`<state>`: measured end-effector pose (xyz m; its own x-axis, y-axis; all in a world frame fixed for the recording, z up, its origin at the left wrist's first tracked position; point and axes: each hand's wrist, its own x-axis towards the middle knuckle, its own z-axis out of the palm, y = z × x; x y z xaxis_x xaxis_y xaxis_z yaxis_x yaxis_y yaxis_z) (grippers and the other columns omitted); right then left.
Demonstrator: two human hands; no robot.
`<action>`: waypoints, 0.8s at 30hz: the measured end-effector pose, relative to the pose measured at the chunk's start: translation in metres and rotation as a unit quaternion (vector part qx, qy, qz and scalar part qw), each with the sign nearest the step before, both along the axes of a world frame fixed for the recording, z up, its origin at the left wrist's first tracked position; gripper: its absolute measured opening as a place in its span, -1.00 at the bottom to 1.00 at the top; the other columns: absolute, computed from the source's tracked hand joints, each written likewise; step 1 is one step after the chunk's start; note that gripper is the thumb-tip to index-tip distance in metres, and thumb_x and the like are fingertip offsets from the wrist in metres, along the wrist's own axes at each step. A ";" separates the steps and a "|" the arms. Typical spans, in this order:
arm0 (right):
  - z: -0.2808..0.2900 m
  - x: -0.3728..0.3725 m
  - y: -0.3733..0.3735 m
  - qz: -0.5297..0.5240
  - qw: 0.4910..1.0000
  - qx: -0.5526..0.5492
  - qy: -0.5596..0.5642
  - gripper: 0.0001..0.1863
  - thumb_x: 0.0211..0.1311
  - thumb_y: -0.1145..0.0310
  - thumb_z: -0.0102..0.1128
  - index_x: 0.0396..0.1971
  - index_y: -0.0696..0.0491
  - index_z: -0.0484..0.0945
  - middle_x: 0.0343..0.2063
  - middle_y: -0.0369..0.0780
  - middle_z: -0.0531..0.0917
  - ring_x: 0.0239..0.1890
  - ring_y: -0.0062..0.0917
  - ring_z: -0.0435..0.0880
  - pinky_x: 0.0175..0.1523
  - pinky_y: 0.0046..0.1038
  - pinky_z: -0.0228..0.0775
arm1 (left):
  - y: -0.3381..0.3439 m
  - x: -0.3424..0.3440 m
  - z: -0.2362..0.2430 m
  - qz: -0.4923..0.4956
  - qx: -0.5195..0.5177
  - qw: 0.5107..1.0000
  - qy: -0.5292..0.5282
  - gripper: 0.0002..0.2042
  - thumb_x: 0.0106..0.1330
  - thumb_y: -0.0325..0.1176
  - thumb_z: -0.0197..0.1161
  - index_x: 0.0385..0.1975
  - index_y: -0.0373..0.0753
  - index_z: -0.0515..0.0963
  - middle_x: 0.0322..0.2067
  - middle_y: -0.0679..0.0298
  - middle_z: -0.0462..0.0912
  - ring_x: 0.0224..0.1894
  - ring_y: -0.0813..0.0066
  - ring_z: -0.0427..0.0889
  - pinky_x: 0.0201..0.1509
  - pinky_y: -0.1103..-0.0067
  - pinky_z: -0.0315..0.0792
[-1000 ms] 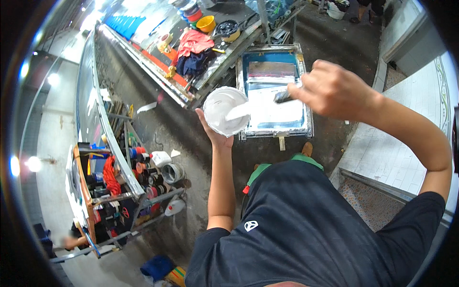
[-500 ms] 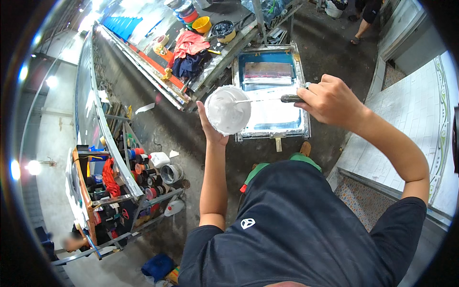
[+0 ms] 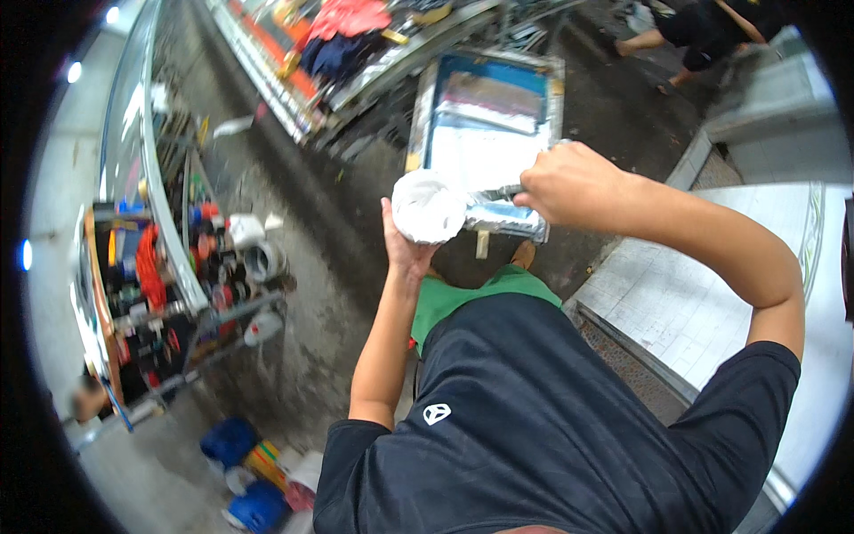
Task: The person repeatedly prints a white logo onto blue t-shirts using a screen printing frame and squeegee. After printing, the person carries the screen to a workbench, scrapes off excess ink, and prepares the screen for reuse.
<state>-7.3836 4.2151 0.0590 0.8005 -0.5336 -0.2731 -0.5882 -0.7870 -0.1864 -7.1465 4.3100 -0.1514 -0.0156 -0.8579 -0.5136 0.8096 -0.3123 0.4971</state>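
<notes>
My left hand (image 3: pixel 407 250) is wrapped round the side and underside of a round white tub (image 3: pixel 429 207). Thick white paste coats its inside, and its mouth tips toward me. In my right hand (image 3: pixel 574 185), closed in a fist, is the handle of a spatula (image 3: pixel 498 192). The blade, smeared by motion, points left to the tub's right rim; whether its tip touches the tub I cannot tell. Below and beyond both hands lies a framed printing screen (image 3: pixel 556 102) with a blue-edged mesh, white ink over its middle and a squeegee (image 3: pixel 491 100) near its far end.
A bench with a coral cloth (image 3: pixel 351 20) and a dark cloth (image 3: pixel 338 53) stands ahead at left. On the left, a rack (image 3: pixel 240 313) holds several bottles and tubs. A white tiled ledge (image 3: pixel 658 285) runs along my right. Another person's legs (image 3: pixel 645 40) show at far right.
The tub has tilted toward me, and my right hand with the spatula has come closer to it and slightly lower. My view has shifted; another person shows more at far right.
</notes>
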 end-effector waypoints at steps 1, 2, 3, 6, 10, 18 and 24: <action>0.004 0.020 0.006 0.056 0.998 0.026 0.030 -0.55 0.34 0.12 0.21 -0.53 0.24 0.66 -0.57 0.06 0.67 -0.42 -0.05 0.73 -0.23 -0.12 0.58 | 0.009 0.009 -0.012 0.014 0.027 1.000 -0.001 -0.24 0.42 0.42 -0.32 0.30 -0.06 0.40 0.12 0.27 0.62 0.03 0.31 0.68 -0.26 0.39 0.63; 0.011 0.046 0.005 0.086 0.994 0.059 0.043 -0.55 0.34 0.10 0.21 -0.52 0.23 0.67 -0.56 0.04 0.68 -0.40 -0.06 0.74 -0.22 -0.12 0.59 | 0.017 0.020 -0.017 0.007 0.031 1.000 -0.001 -0.25 0.41 0.43 -0.32 0.30 -0.01 0.41 0.13 0.29 0.62 0.06 0.30 0.65 -0.19 0.33 0.61; 0.012 0.073 0.006 0.115 0.988 0.090 0.058 -0.55 0.33 0.08 0.21 -0.51 0.22 0.68 -0.54 0.03 0.69 -0.38 -0.06 0.74 -0.21 -0.12 0.59 | 0.030 0.027 -0.021 0.035 0.062 0.997 -0.018 -0.25 0.40 0.44 -0.30 0.28 -0.02 0.43 0.10 0.28 0.64 0.03 0.29 0.67 -0.20 0.32 0.61; -0.010 0.149 -0.025 0.108 0.992 0.028 0.061 -0.54 0.32 0.04 0.21 -0.45 0.19 0.71 -0.51 0.00 0.70 -0.35 -0.04 0.73 -0.19 -0.13 0.57 | 0.054 0.076 -0.014 0.063 0.064 0.995 0.031 -0.29 0.42 0.38 -0.23 0.24 -0.08 0.46 0.03 0.27 0.67 -0.05 0.30 0.71 -0.29 0.36 0.62; -0.004 0.248 -0.017 0.132 0.985 0.061 0.091 -0.55 0.25 0.09 0.31 -0.42 0.29 0.70 -0.45 0.09 0.71 -0.29 -0.01 0.75 -0.13 -0.11 0.60 | 0.079 0.181 -0.019 0.099 0.040 0.993 0.041 -0.36 0.44 0.30 -0.16 0.21 -0.09 0.47 0.01 0.25 0.67 -0.07 0.31 0.72 -0.30 0.35 0.64; -0.005 0.446 -0.047 0.247 0.968 -0.008 -0.037 -0.52 -0.08 -0.06 0.53 -0.43 0.10 0.72 -0.55 -0.16 0.70 -0.41 -0.28 0.73 -0.25 -0.28 0.54 | 0.139 0.306 -0.024 0.085 -0.025 0.985 0.151 -0.44 0.49 0.09 -0.01 0.26 -0.25 0.42 0.13 0.07 0.61 0.12 0.10 0.64 0.17 0.19 0.60; -0.002 0.530 -0.046 0.272 0.884 0.027 -0.379 -0.17 -0.02 -0.29 0.43 0.16 -0.05 0.54 -0.03 -0.10 0.65 0.05 -0.16 0.65 0.08 -0.20 0.55 | 0.156 0.376 -0.061 0.088 -0.123 0.950 0.275 -0.27 0.36 0.29 0.05 0.34 -0.15 0.40 0.11 -0.41 0.49 0.03 -0.53 0.55 -0.09 -0.08 0.62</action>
<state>-6.8534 4.1688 0.0575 0.8989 -0.0166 0.4378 0.1840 -0.8926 -0.4117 -6.7701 4.4660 -0.2123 -0.0687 -0.9648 -0.2538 0.9967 -0.0774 0.0246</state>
